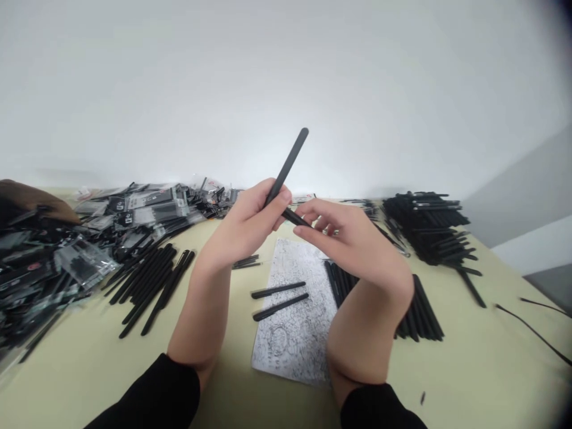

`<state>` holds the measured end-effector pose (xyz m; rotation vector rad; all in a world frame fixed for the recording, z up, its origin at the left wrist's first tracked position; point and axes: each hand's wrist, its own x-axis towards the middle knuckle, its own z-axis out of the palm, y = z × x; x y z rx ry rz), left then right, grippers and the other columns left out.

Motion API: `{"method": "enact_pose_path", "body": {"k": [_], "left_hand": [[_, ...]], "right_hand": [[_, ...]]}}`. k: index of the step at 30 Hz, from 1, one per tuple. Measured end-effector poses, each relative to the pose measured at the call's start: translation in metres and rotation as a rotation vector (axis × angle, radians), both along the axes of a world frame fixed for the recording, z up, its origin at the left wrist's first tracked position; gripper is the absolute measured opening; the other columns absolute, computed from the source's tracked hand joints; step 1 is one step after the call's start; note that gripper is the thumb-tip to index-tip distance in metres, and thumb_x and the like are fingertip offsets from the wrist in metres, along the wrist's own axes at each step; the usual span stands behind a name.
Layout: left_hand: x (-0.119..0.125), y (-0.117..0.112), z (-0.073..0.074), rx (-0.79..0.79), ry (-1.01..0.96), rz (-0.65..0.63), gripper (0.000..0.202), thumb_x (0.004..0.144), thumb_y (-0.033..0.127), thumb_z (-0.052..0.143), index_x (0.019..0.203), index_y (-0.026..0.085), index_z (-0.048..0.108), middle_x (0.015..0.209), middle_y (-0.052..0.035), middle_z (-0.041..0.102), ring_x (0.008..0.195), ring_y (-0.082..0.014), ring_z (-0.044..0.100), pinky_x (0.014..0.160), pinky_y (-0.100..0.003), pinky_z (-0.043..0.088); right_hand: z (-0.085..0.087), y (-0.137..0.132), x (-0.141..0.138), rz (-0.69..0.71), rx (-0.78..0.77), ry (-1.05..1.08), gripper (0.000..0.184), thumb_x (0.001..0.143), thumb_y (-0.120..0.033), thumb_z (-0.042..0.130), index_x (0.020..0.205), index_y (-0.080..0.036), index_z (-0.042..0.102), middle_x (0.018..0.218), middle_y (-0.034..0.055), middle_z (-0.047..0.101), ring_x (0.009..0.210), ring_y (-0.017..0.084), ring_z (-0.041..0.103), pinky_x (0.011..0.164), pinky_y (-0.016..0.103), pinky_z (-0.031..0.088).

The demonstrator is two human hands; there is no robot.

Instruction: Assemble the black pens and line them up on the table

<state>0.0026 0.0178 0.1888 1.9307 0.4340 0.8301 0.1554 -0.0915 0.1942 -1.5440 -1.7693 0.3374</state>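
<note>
Left hand (243, 223) is clamping a black pen (288, 164) near its lower end, long axis slanting up and away rightward. Right hand (346, 238) is pinching a short black piece (295, 218), its inner end hidden behind the left fingers.

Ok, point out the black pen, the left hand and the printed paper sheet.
black pen (287, 164): head view, on the upper shaft.
left hand (241, 223): head view, on the back of the hand.
printed paper sheet (297, 351): head view, on its lower part.
</note>
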Motion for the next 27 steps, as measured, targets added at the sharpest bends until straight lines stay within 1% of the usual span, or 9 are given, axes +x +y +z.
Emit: {"method": "enact_pose_path", "body": {"k": [4, 9, 12, 15, 18, 19, 21, 24, 27], "left_hand": [[0.005, 0.005, -0.004, -0.034, 0.048, -0.051, 0.021, 0.096, 0.037, 0.047, 0.09, 0.019, 0.057, 0.063, 0.0037, 0.048, 0.048, -0.0071, 0.042, 0.044, -0.02, 0.036], [0.004, 0.008, -0.006, -0.037, 0.054, -0.009, 0.016, 0.095, 0.032, 0.049, 0.098, 0.019, 0.058, 0.067, 0.0032, 0.048, 0.049, -0.0057, 0.041, 0.045, -0.019, 0.036], [0.001, 0.007, -0.008, -0.028, 0.052, 0.008, 0.017, 0.093, 0.033, 0.052, 0.094, 0.019, 0.06, 0.067, 0.0028, 0.045, 0.052, -0.0067, 0.039, 0.046, -0.019, 0.034], [0.001, 0.004, -0.015, 0.009, 0.122, 0.035, 0.022, 0.089, 0.038, 0.056, 0.082, 0.018, 0.06, 0.063, 0.0037, 0.038, 0.053, -0.0078, 0.035, 0.047, -0.021, 0.028], [0.004, 0.003, -0.032, 0.009, 0.216, 0.059, 0.026, 0.088, 0.042, 0.054, 0.078, 0.018, 0.057, 0.06, 0.0049, 0.034, 0.052, -0.0086, 0.032, 0.048, -0.022, 0.026], [0.005, 0.004, -0.04, 0.017, 0.259, 0.056, 0.028, 0.088, 0.044, 0.054, 0.077, 0.018, 0.056, 0.061, 0.0049, 0.035, 0.053, -0.0092, 0.033, 0.049, -0.022, 0.028], [0.005, 0.006, -0.058, 0.091, 0.333, 0.107, 0.032, 0.088, 0.046, 0.052, 0.072, 0.018, 0.053, 0.062, 0.0038, 0.04, 0.056, -0.0111, 0.04, 0.053, -0.024, 0.031], [0.001, 0.01, -0.086, 0.204, 0.491, 0.234, 0.029, 0.09, 0.042, 0.046, 0.076, 0.019, 0.056, 0.069, 0.0, 0.055, 0.067, -0.0163, 0.052, 0.061, -0.026, 0.037], [-0.01, 0.011, -0.117, 0.251, 0.622, 0.32, 0.025, 0.091, 0.039, 0.044, 0.086, 0.02, 0.059, 0.075, -0.0028, 0.064, 0.077, -0.0216, 0.061, 0.068, -0.029, 0.041]], "right_hand": [[-0.005, -0.001, 0.011, -0.089, -0.036, -0.018, 0.015, 0.091, -0.034, 0.056, 0.095, -0.023, 0.064, 0.083, -0.0002, 0.066, 0.065, 0.012, 0.054, 0.062, 0.027, 0.042], [-0.01, -0.012, 0.029, -0.307, -0.038, -0.032, 0.021, 0.087, -0.039, 0.059, 0.1, -0.023, 0.067, 0.087, 0.0026, 0.067, 0.069, 0.015, 0.057, 0.065, 0.031, 0.043], [-0.01, -0.026, 0.038, -0.43, -0.029, 0.02, 0.025, 0.085, -0.041, 0.06, 0.1, -0.022, 0.067, 0.089, 0.0046, 0.067, 0.067, 0.015, 0.056, 0.062, 0.031, 0.042], [-0.009, -0.044, 0.049, -0.532, -0.013, 0.061, 0.026, 0.083, -0.042, 0.062, 0.098, -0.022, 0.067, 0.09, 0.0053, 0.067, 0.066, 0.014, 0.055, 0.061, 0.03, 0.042], [-0.012, -0.064, 0.068, -0.647, 0.002, 0.075, 0.026, 0.08, -0.042, 0.064, 0.096, -0.021, 0.068, 0.089, 0.0044, 0.067, 0.066, 0.013, 0.054, 0.064, 0.031, 0.044], [-0.016, -0.072, 0.077, -0.698, 0.0, 0.075, 0.026, 0.08, -0.041, 0.064, 0.095, -0.02, 0.069, 0.089, 0.0041, 0.067, 0.067, 0.014, 0.055, 0.066, 0.031, 0.044], [-0.028, -0.088, 0.098, -0.824, -0.02, 0.071, 0.026, 0.079, -0.041, 0.065, 0.093, -0.02, 0.07, 0.089, 0.0042, 0.069, 0.072, 0.016, 0.057, 0.069, 0.032, 0.045], [-0.059, -0.113, 0.134, -0.988, -0.082, 0.061, 0.027, 0.077, -0.039, 0.065, 0.091, -0.017, 0.071, 0.091, 0.0067, 0.071, 0.081, 0.019, 0.061, 0.073, 0.032, 0.045], [-0.1, -0.134, 0.16, -1.102, -0.22, 0.074, 0.029, 0.078, -0.039, 0.064, 0.091, -0.015, 0.073, 0.09, 0.0094, 0.073, 0.082, 0.021, 0.064, 0.073, 0.031, 0.046]]}}
